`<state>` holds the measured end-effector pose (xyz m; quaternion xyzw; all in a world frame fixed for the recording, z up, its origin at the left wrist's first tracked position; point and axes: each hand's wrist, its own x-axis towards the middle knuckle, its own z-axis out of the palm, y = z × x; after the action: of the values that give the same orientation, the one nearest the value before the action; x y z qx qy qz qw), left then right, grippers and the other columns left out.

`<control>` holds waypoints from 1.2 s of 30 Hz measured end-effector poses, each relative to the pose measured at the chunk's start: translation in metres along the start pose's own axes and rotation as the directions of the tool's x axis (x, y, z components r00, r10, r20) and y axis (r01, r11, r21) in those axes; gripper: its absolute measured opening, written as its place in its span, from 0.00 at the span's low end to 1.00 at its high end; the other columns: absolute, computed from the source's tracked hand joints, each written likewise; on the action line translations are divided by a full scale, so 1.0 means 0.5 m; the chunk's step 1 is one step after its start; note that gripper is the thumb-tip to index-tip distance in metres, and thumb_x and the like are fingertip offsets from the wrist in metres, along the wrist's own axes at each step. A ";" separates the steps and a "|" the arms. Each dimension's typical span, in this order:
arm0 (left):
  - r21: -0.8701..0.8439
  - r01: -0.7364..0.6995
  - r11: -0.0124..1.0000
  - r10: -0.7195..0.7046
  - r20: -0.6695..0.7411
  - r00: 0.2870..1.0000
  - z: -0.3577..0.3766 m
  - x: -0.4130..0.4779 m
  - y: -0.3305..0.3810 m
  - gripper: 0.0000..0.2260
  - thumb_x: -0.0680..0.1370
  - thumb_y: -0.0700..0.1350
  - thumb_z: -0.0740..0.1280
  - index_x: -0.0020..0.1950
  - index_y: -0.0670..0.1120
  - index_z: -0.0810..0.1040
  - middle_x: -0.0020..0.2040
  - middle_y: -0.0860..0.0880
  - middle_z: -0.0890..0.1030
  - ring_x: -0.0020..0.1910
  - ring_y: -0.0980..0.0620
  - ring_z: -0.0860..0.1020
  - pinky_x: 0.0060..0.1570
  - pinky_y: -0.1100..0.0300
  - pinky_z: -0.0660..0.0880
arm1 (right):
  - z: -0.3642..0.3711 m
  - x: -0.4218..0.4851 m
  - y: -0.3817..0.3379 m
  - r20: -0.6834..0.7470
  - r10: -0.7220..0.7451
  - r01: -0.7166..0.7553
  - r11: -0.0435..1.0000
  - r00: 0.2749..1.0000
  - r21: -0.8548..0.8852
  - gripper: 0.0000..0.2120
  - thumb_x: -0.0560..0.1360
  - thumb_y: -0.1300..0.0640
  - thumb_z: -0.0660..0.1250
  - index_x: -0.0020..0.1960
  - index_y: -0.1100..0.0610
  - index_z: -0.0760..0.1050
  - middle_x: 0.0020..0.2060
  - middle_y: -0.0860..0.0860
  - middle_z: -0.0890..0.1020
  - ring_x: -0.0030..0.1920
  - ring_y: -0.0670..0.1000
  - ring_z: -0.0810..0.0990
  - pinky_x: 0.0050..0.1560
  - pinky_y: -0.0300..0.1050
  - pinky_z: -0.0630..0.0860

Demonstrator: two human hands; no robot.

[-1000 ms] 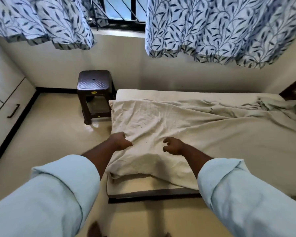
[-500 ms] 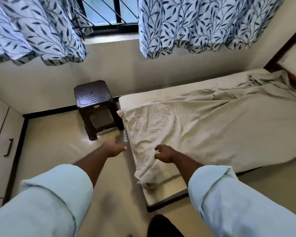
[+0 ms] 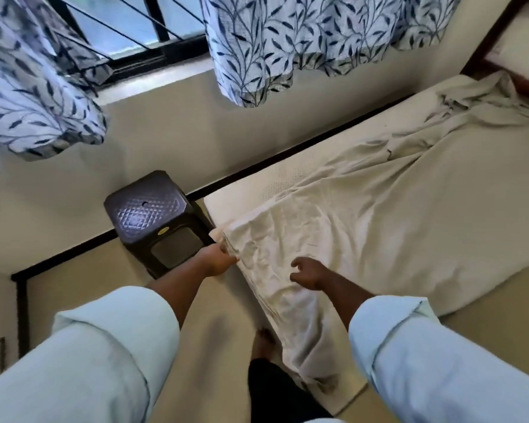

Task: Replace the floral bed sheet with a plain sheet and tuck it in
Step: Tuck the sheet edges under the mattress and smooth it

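Pinching the plain sheet point(image 3: 364, 227) by its edge with the left hand point(image 3: 217, 261), just beside the stool point(image 3: 153, 215), probably squaring it over the mattress point(image 3: 235, 198) corner nearest the stool before tucking. Hovering the right hand point(image 3: 309, 274) farther from the stool, fingers loosely curled, gripping nothing; touching cloth or not, impossible to tell. Leaving the rest rumpled, untucked, stretching away from the stool.

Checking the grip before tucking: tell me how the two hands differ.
The left hand pinches the edge of the plain sheet; the right hand grips nothing, fingers loosely curled. The left hand is at the end of the mattress, near the stool; the right hand is over the sheet. Both come from rolled pale sleeves.
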<state>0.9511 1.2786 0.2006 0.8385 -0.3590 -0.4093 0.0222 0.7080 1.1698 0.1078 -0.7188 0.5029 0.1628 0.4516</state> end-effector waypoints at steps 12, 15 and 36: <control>0.103 -0.069 0.992 0.050 0.172 0.984 -0.127 0.355 0.038 0.17 0.78 0.57 0.70 0.60 0.47 0.79 0.55 0.47 0.80 0.52 0.49 0.78 0.51 0.59 0.73 | 0.006 0.187 -0.079 -0.019 0.239 -0.226 0.940 0.971 0.255 0.20 0.77 0.52 0.67 0.68 0.54 0.74 0.64 0.54 0.78 0.64 0.56 0.76 0.53 0.40 0.67; 0.143 -0.115 0.983 0.080 0.233 0.969 -0.123 0.432 0.024 0.13 0.79 0.53 0.70 0.58 0.46 0.79 0.52 0.48 0.79 0.55 0.46 0.79 0.54 0.58 0.74 | 0.035 0.208 -0.081 -0.033 0.310 -0.281 0.896 0.950 0.343 0.18 0.77 0.53 0.67 0.66 0.55 0.74 0.59 0.53 0.79 0.62 0.56 0.78 0.53 0.42 0.69; 0.210 -0.409 0.888 0.275 0.472 0.838 0.012 0.646 -0.003 0.25 0.77 0.54 0.70 0.71 0.50 0.69 0.61 0.43 0.79 0.51 0.44 0.80 0.42 0.57 0.76 | 0.354 0.199 -0.163 -0.387 0.663 -0.424 0.726 0.640 0.542 0.41 0.62 0.44 0.74 0.73 0.49 0.67 0.70 0.51 0.66 0.67 0.58 0.72 0.60 0.57 0.76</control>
<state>1.0792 1.0807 -0.0206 0.6419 -0.5588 -0.5128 -0.1123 0.8618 1.2636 -0.0165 -0.4337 0.8301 -0.0299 0.3492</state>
